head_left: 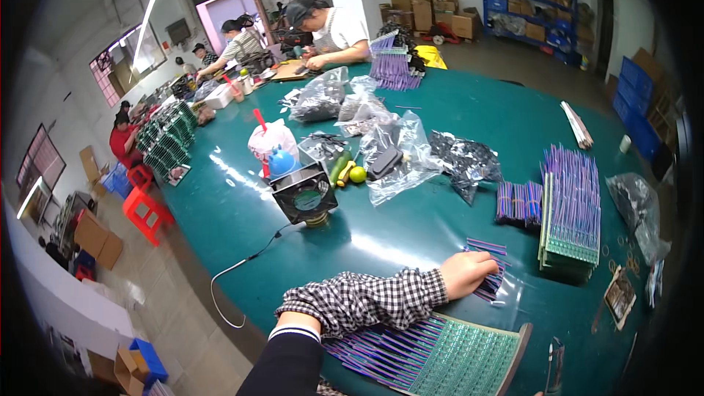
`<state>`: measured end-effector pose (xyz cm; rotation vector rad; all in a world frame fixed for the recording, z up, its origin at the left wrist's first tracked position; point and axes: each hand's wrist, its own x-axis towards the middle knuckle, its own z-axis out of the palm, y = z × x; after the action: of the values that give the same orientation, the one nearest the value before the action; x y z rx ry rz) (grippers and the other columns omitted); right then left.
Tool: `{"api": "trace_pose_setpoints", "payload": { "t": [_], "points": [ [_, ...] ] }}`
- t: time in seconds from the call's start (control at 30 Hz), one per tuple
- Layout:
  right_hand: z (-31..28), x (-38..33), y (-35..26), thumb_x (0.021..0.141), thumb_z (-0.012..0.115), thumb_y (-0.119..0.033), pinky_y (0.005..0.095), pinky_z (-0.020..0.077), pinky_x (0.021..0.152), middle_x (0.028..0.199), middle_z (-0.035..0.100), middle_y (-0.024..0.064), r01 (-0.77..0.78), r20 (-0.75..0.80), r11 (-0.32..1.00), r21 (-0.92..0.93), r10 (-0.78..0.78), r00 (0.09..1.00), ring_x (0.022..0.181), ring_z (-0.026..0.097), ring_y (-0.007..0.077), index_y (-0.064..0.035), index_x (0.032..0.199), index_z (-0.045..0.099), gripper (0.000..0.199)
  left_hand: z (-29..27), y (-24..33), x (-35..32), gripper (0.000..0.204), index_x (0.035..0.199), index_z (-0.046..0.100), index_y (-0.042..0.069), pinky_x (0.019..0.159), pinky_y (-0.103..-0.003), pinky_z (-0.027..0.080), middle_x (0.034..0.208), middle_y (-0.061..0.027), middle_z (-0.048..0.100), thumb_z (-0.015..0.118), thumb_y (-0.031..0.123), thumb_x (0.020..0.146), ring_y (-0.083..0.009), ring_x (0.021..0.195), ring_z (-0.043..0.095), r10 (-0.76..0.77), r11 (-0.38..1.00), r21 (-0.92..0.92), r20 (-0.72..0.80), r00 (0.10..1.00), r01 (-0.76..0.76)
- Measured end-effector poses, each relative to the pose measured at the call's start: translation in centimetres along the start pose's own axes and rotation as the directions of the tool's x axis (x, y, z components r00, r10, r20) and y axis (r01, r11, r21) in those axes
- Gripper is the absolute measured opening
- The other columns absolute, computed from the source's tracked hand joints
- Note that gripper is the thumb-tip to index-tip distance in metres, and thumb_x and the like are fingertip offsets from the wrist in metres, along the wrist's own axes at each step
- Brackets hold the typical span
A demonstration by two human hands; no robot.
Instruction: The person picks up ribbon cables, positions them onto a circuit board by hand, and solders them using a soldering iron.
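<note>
My left hand [466,274], its arm in a black-and-white checked sleeve [367,301], reaches across to a loose bunch of purple and dark wires [487,246] on the table. The fingers curl down over the wires; their tips are hidden. Beneath that forearm lies a green circuit board panel [469,356] with rows of purple and blue wires [385,352] along its left side and a brown strip on its right edge. Of my right hand only a sliver of skin [540,394] shows at the lower edge. A thin pointed tool or strip [552,363] lies beside it.
A tall stack of wired panels [570,213] stands right, with wire bundles [519,203] beside it. A small black fan [304,194] with a cable is left of centre. Bags of black parts [466,161] lie beyond. Rubber bands [623,249] are scattered far right. Co-workers [330,29] sit opposite.
</note>
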<state>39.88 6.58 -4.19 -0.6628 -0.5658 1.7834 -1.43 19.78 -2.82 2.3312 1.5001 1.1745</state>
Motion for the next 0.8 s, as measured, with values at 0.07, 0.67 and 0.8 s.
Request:
{"api": "trace_pose_setpoints", "payload": {
  "t": [0.07,0.67,0.8],
  "points": [
    [1.2,0.2,0.2,0.100,0.065,-0.050,0.0344,0.0541,0.073,0.100,0.062,0.0033,-0.014,0.006,0.997,0.070,0.013,1.000,0.092,0.059,0.0190,-0.0101,0.122,0.058,0.046,-0.5,0.3,0.0,0.023,0.110,0.066,0.008,0.077,-0.044,0.057,0.099,-0.0110,0.063,0.065,0.004,0.088,-0.0345,0.091,0.067,-0.019,1.000,-0.017,-0.028,0.999,0.019],
    [-1.3,0.7,-2.1,0.097,0.061,-0.061,0.0445,0.0570,0.083,0.107,0.062,0.0046,-0.137,-0.127,0.989,-0.048,0.130,0.983,0.101,0.062,0.0262,-0.0124,0.129,0.055,0.058,-4.5,1.8,-3.2,0.017,0.108,0.070,0.003,0.080,-0.034,0.056,0.101,-0.0092,0.070,0.069,0.001,0.092,-0.0225,0.093,0.068,-0.271,0.865,-0.439,-0.003,0.963,0.242],
    [2.7,0.9,-3.6,0.095,0.059,-0.066,0.0417,0.0594,0.079,0.114,0.061,0.0028,-0.106,-0.228,0.919,-0.379,0.018,0.973,0.104,0.061,0.0222,-0.0110,0.132,0.053,0.067,-6.4,3.1,-4.4,0.016,0.108,0.070,0.001,0.081,-0.034,0.056,0.101,-0.0095,0.071,0.069,0.000,0.092,-0.0216,0.092,0.068,-0.336,0.813,-0.500,0.015,0.942,0.299]
  ]
}}
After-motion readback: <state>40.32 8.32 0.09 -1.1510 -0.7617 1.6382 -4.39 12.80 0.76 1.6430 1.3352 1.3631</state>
